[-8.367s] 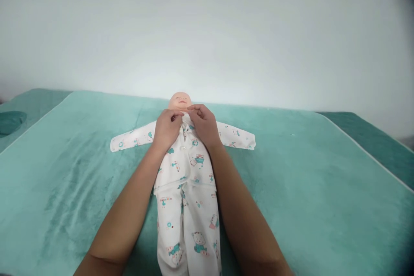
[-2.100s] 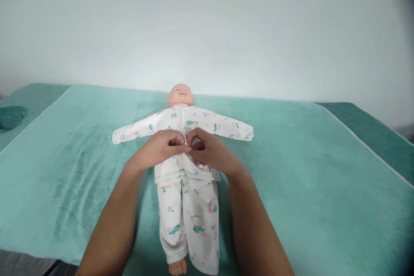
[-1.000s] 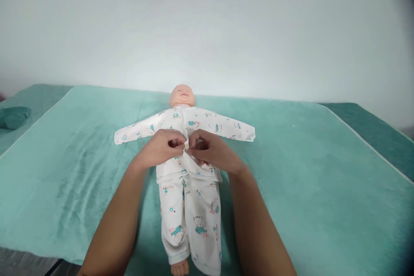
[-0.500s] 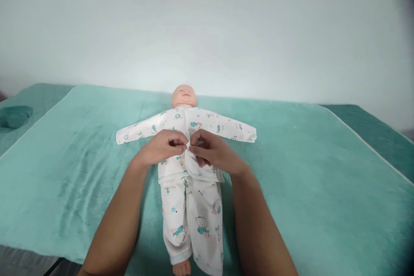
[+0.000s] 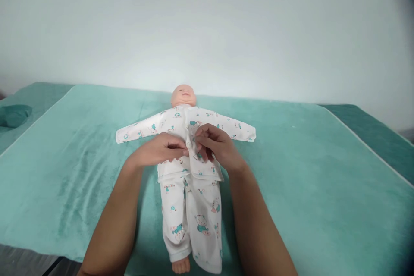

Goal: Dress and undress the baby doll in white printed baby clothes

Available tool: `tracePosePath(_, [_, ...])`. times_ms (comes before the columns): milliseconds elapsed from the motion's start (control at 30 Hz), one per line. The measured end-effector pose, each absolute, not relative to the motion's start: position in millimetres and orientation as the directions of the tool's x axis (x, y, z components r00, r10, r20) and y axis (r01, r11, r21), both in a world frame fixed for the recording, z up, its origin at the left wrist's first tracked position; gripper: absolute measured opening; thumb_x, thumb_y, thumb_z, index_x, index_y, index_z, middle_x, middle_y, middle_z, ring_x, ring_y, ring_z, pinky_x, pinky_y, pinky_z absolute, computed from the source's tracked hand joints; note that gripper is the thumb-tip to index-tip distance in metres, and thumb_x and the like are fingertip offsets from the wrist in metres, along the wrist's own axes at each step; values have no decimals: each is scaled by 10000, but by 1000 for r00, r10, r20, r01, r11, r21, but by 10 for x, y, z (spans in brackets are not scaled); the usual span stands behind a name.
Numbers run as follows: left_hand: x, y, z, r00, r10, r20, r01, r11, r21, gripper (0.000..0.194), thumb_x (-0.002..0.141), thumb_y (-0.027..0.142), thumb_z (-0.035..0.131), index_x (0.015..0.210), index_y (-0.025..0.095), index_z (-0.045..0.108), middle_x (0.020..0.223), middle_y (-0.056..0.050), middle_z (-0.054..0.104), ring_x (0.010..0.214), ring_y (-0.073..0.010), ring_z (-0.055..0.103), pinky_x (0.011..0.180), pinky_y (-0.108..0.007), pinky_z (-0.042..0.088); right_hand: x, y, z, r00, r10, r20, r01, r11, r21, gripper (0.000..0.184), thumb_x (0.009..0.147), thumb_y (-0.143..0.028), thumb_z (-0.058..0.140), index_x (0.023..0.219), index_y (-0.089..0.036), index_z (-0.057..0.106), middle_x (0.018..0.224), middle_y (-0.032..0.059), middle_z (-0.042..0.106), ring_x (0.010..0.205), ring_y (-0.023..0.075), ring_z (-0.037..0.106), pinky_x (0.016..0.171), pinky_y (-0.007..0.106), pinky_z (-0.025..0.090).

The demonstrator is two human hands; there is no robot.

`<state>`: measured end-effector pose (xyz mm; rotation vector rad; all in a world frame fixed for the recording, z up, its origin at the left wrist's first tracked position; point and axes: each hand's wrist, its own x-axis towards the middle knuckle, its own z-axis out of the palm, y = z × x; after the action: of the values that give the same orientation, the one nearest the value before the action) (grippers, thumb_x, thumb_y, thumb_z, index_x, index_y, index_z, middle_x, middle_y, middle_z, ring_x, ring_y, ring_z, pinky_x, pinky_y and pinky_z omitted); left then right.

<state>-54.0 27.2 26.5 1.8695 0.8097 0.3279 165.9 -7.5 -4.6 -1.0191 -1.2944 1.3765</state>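
The shirt (image 5: 177,126) lies face up on the doll (image 5: 183,96) in the middle of the blanket (image 5: 307,172), its sleeves (image 5: 237,128) spread to either side. At its front opening, a small pale spot on the edge looks like a button (image 5: 188,144). The left hand (image 5: 163,148) has thumb and fingertips closed in a pinch at that edge, seemingly gripping the cloth. The right hand (image 5: 215,142) rests just beside it, fingers loosely curled over the other side of the front; I cannot tell whether it grips any cloth. The button could slip back out of its hole, if it is in one, should the left hand tug the edge sideways. The two fronts could also end up uneven at the hem if edge and button are not matched in height. Pulling hard could drag the light doll askew, since it simply lies on soft pile. Below the shirt, the trousers (image 5: 203,213) run toward the person, one foot (image 5: 181,265) bare, the other leg's cuff showing none. Beyond stands a pale wall (image 5: 207,30).
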Motion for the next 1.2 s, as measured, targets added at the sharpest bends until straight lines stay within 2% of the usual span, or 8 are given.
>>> tracePosePath(100, [-539, 273, 177, 668, 741, -67, 309, -195, 931, 292, 912, 443, 631, 826, 180, 724, 622, 16, 558, 581, -110, 506, 531, -226, 368, 1678, 0, -153, 95, 977, 189, -157, 202, -967, 85, 877, -295, 655, 876, -231, 600, 673, -57, 598, 533, 100, 571, 489, 223, 449])
tracePosePath(200, [-480, 288, 3, 420, 888, 186, 126, -260, 957, 294, 945, 443, 597, 953, 190, 747, 659, 10, 558, 587, -114, 494, 535, -236, 370, 1641, 90, -291, 333, 875, 353, -25, 382, -924, 43, 879, -269, 625, 905, -242, 645, 896, -5, 696, 850, 152, 672, 790, 298, 558])
tracePosePath(267, [-441, 285, -122, 318, 882, 349, 55, -384, 922, 276, 961, 416, 589, 995, 205, 764, 789, -17, 619, 688, -127, 548, 614, -256, 419, 1595, 122, -372, 290, 839, 461, 109, 449, -887, 140, 893, -296, 611, 1005, -255, 684, 1172, 39, 714, 1147, 207, 649, 1017, 388, 517])
tracePosePath(400, [-468, 161, -314, 412, 787, 460, 113, -545, 831, 247, 949, 371, 630, 858, 205, 788, 865, -44, 652, 815, -157, 601, 759, -303, 452, 1542, 71, -467, -61, 846, 529, 313, 520, -795, 334, 937, -373, 606, 1254, -300, 683, 1514, 42, 566, 1506, 251, 386, 1277, 524, 202])
tracePosePath(500, [-582, -41, -423, 376, 802, 463, 182, -554, 812, 277, 956, 348, 619, 774, 196, 763, 860, -47, 636, 827, -165, 596, 778, -317, 448, 1559, -65, -513, -158, 851, 501, 397, 519, -757, 420, 973, -409, 573, 1385, -341, 618, 1569, 23, 507, 1545, 253, 319, 1288, 580, 91])
tracePosePath(767, [-902, -634, -701, 213, 839, 501, 291, -544, 787, 170, 865, 161, 612, 1000, 216, 699, 1064, -55, 631, 910, -175, 587, 780, -310, 461, 1572, -924, -738, -170, 832, 527, 408, 547, -731, 421, 1008, -408, 540, 1414, -319, 609, 1582, 38, 489, 1567, 251, 268, 1263, 554, 284])
tracePosePath(1000, [-935, -888, -832, 152, 868, 473, 488, -482, 727, 257, 866, 144, 569, 1098, 222, 648, 1059, -65, 621, 975, -197, 589, 860, -340, 492, 1564, -1773, -981, 132, 915, 380, 593, 235, -770, 436, 994, -312, 515, 1427, -328, 567, 1409, 95, 642, 1271, 319, 624, 1056, 580, 513])
tracePosePath(1200, [-917, -816, -878, 130, 873, 470, 570, -453, 686, 154, 940, 240, 524, 1039, 220, 641, 1009, -59, 639, 965, -205, 597, 852, -335, 478, 1540, -1777, -952, 306, 882, 357, 537, 150, -830, 373, 933, -311, 554, 1294, -225, 590, 1252, 117, 684, 1160, 295, 642, 981, 544, 543])
